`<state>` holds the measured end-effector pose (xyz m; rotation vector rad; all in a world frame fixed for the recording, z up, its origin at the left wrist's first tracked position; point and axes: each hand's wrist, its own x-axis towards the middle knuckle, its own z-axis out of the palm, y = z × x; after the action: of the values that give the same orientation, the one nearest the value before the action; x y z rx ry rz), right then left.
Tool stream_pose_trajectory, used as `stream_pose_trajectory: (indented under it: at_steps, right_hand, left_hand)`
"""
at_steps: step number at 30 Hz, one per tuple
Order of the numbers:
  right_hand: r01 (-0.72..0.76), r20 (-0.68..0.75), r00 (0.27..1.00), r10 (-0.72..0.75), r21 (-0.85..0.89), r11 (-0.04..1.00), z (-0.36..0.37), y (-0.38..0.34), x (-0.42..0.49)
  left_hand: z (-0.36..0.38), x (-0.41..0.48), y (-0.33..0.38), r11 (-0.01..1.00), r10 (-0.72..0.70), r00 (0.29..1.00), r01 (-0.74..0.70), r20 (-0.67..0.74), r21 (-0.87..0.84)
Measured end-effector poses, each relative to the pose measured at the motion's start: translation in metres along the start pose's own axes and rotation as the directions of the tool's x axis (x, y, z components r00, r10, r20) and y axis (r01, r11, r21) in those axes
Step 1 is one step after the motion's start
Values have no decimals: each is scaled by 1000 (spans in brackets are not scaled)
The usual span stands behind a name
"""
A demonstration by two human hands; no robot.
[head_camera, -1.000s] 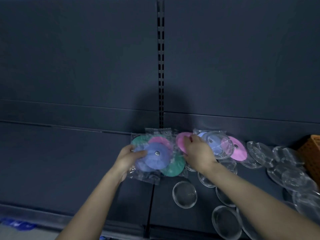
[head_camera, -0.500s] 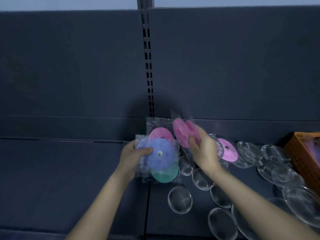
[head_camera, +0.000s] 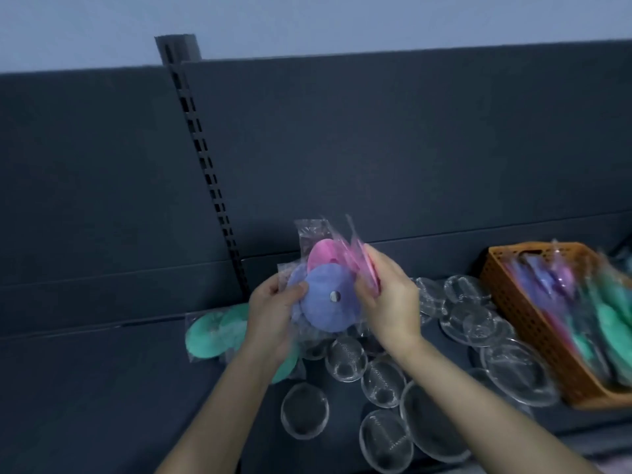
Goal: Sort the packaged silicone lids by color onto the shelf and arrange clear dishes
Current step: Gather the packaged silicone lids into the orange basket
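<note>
My left hand [head_camera: 273,316] grips a fanned bunch of packaged silicone lids, with a purple lid [head_camera: 328,299] in front and a pink lid [head_camera: 323,253] behind it. My right hand [head_camera: 386,295] pinches more pink packaged lids [head_camera: 364,268] beside that bunch, held on edge. Green packaged lids [head_camera: 212,331] lie flat on the dark shelf [head_camera: 102,388] to the left, partly under my left wrist. Several clear dishes [head_camera: 345,359] lie scattered on the shelf below and to the right of my hands.
An orange basket [head_camera: 523,323] at the right holds several more packaged lids, blurred. The dark back panel [head_camera: 376,148] rises behind, with a slotted upright [head_camera: 208,179] left of centre. More clear dishes [head_camera: 475,323] crowd the space between hands and basket.
Both hands have lifted their lids off the shelf and brought them together. The green lids stay behind on the shelf at the left. The view has swung up and left, showing the basket.
</note>
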<state>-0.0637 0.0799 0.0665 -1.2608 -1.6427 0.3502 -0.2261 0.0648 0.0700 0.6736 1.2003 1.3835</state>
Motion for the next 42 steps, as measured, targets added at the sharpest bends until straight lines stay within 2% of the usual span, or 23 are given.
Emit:
stream_pose_trajectory:
  at_steps: [3, 8, 12, 17, 25, 31, 34, 39, 41, 42]
  right_hand:
    - [140, -38, 989, -144, -97, 985, -26, 11, 4]
    - [196, -108, 971, -215, -167, 966, -67, 42, 13]
    - [148, -178, 966, -186, -208, 967, -107, 62, 18]
    - [30, -265, 959, -102, -265, 964, -165, 91, 24]
    - [26, -315, 939, -138, -337, 941, -252, 137, 27]
    - [7, -338, 930, -147, -382, 924, -302, 169, 33]
    - [-26, -321, 942, -102, -372, 928, -316, 196, 36]
    - [-133, -212, 975, 62, -339, 931, -317, 230, 36]
    - [-183, -145, 979, 142, -328, 927, -315, 237, 37]
    - [-207, -96, 978, 186, -327, 922, -313, 240, 38]
  left_hand:
    - [36, -1, 1, 998, -51, 997, 53, 53, -43]
    - [94, -4, -5, 998, -25, 990, 34, 140, -60]
    - [145, -8, -13, 996, -12, 973, 33, 231, -86]
    - [214, -22, -26, 1000, -6, 946, 9, 325, -8]
    - [307, -39, -52, 997, -63, 902, 35, 426, 72]
    - [362, -41, -69, 997, -77, 876, 63, 476, 45]
    - [383, -28, -86, 995, -94, 886, 70, 454, 69]
    - [398, -1, -120, 967, -130, 930, 42, 345, 252]
    - [402, 6, -130, 922, -83, 956, -34, 282, 386]
    - [402, 10, -133, 865, -24, 964, -112, 264, 489]
